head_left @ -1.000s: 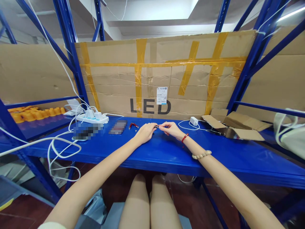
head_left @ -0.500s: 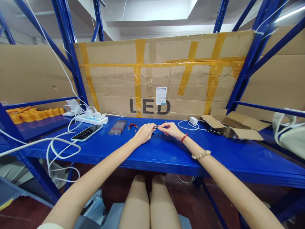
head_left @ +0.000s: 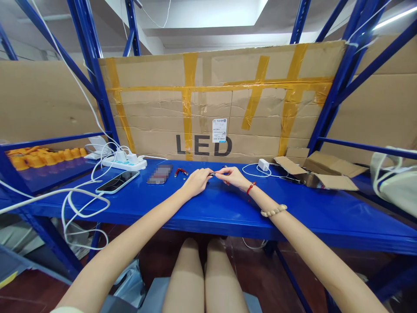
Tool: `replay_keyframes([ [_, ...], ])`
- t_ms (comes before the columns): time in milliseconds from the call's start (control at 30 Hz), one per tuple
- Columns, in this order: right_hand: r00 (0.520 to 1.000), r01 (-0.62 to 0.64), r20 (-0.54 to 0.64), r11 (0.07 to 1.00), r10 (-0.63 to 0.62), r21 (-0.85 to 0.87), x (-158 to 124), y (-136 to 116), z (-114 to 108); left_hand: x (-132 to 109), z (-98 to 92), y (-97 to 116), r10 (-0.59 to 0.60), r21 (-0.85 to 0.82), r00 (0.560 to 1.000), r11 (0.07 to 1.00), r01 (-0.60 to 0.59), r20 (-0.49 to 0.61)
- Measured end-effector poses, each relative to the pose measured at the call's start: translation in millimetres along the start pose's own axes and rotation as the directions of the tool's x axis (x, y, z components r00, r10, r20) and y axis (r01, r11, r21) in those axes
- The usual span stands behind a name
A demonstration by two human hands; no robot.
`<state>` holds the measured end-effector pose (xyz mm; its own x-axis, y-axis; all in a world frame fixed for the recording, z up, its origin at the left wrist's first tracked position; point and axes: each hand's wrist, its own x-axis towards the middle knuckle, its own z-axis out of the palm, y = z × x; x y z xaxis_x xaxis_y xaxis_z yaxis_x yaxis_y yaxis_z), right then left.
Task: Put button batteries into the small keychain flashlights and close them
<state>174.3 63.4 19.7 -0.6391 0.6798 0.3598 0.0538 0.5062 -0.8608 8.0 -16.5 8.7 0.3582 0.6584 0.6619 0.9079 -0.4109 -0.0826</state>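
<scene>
Over the blue shelf (head_left: 224, 213), my left hand (head_left: 197, 181) is closed on a small dark object (head_left: 211, 174), which pokes out past its fingertips. My right hand (head_left: 230, 177) pinches at the other end of it, thumb and forefinger together; whatever sits between those fingertips is too small to name. A red bracelet and a beige one are on my right arm. Left of my hands lies a small red and black item (head_left: 181, 172), beside a phone-like object with a blurred surface (head_left: 159, 174).
A white-edged phone (head_left: 119, 182) and a white power strip (head_left: 125, 162) with tangled cables are at the left. A white charger (head_left: 263, 164) with its cable and an opened cardboard box (head_left: 335, 182) are at the right. A large cardboard panel (head_left: 156, 126) stands behind.
The whole view has shifted very slightly. Both hands keep nearly the same pose around the small dark object.
</scene>
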Motion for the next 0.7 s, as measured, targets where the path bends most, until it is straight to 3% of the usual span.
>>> replay_keyframes([
  [700,1.0,0.028,-0.003,1.0,-0.028,0.0,2.0,5.9,-0.4,0.5,1.1,-1.8,0.003,-0.032,1.0,0.999,-0.003,-0.002],
])
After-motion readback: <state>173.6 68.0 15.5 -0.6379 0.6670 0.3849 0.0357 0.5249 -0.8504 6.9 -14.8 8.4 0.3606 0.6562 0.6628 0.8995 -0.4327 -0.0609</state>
